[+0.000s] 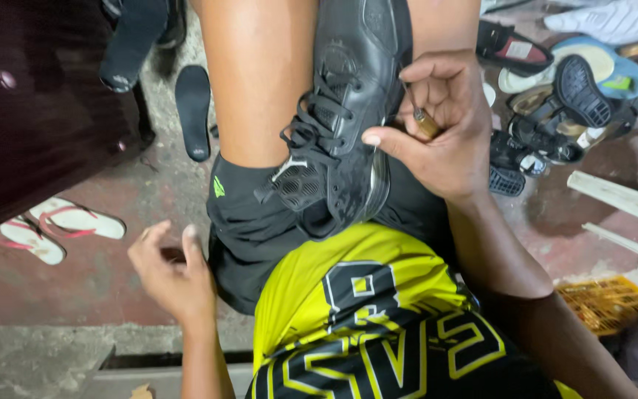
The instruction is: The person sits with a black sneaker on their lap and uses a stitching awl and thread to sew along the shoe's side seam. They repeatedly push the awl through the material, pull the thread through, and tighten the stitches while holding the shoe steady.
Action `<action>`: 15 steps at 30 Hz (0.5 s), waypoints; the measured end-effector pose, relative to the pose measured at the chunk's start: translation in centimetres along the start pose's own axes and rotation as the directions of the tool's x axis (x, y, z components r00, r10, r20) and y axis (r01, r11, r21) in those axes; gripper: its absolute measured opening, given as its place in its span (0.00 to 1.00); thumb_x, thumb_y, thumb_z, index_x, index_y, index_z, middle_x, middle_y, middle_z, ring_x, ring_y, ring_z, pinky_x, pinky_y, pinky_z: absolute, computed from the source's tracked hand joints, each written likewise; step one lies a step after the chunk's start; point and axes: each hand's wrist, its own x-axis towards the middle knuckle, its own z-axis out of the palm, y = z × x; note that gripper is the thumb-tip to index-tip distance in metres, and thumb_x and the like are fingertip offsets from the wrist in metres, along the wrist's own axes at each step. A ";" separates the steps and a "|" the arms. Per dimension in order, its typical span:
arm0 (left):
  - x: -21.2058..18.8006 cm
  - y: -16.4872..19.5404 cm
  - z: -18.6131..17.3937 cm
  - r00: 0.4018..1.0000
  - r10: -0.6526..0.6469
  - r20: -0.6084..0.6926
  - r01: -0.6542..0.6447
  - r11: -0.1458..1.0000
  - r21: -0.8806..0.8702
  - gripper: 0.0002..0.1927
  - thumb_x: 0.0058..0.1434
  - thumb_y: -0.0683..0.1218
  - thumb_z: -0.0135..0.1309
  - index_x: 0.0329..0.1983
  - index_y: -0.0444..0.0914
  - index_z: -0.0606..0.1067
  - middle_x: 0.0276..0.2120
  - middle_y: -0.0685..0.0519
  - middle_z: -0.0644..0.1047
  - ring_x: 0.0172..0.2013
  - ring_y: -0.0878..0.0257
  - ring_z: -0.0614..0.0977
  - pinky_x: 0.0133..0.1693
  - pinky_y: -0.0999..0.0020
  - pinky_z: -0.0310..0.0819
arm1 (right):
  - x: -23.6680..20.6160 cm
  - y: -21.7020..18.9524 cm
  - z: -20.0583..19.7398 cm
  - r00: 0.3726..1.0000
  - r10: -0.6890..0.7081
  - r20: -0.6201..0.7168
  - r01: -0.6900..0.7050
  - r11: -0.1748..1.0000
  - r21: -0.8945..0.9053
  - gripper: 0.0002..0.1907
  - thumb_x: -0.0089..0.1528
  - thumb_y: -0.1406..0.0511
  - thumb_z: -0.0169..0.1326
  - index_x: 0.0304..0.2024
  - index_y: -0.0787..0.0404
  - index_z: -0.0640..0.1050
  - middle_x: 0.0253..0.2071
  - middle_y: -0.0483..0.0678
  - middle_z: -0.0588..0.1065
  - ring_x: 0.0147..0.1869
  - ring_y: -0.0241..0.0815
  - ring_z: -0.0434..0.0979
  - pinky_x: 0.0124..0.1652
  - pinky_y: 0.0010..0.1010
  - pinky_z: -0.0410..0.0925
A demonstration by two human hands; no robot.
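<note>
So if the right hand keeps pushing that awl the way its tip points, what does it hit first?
Most likely the black shoe: the right hand aims the awl at its side edge, seemingly already touching.

The right hand (448, 122) is raised over the lap, forearm running up from the lower right, wrist bent inward. Its fingers curl into a tight grip, pinching a thin awl (422, 118), thumb stretched out to the left. The left hand (171, 270) hangs lower at the left, forearm rising from the bottom edge, fingers loosely spread and half curled, holding nothing visible. Both arms are bare.
</note>
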 end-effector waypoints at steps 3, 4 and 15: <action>0.4 6.6 0.0 0.926 0.369 0.076 -0.374 0.926 0.053 0.06 0.70 0.37 0.52 0.43 0.40 0.78 0.45 0.55 0.80 0.33 0.60 0.78 0.36 0.67 0.72 | 0.3 0.2 0.2 1.000 -0.015 -0.011 0.016 1.000 0.023 0.32 0.63 0.78 0.72 0.58 0.63 0.64 0.30 0.39 0.62 0.29 0.25 0.58 0.32 0.15 0.57; 0.2 8.6 0.5 0.867 0.467 0.173 -0.468 0.883 -0.043 0.08 0.66 0.36 0.50 0.46 0.36 0.77 0.47 0.48 0.80 0.38 0.52 0.81 0.40 0.60 0.75 | 0.2 0.2 0.3 1.000 -0.025 -0.006 0.025 1.000 0.004 0.32 0.64 0.78 0.73 0.58 0.63 0.64 0.31 0.39 0.62 0.30 0.25 0.58 0.35 0.16 0.59; 4.2 13.7 9.1 0.805 0.407 0.432 -0.254 0.894 -0.369 0.09 0.67 0.44 0.54 0.43 0.34 0.78 0.38 0.43 0.81 0.39 0.45 0.84 0.43 0.55 0.76 | 1.3 -2.3 -0.1 0.997 0.027 0.072 -0.023 0.998 -0.067 0.35 0.62 0.73 0.72 0.63 0.64 0.64 0.32 0.41 0.66 0.31 0.27 0.61 0.34 0.16 0.58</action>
